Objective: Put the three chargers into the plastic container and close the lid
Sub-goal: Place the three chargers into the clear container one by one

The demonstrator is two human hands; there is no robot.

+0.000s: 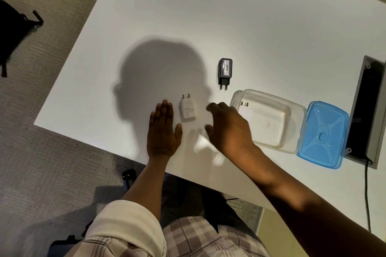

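White tabletop (208, 16) bears a black charger (224, 71) beyond a white charger (187, 109), which lies between the flat, empty left hand (163, 133) and the unclenched, empty right hand (227, 127). Clear plastic container (292, 115) holds another white charger (246, 110), partly hidden; its blue lid (323, 134) lies alongside.

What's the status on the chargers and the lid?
Left hand flat on table, right hand open, both empty. One white charger in container; white charger and black charger outside. Blue lid off. Nothing blocking.
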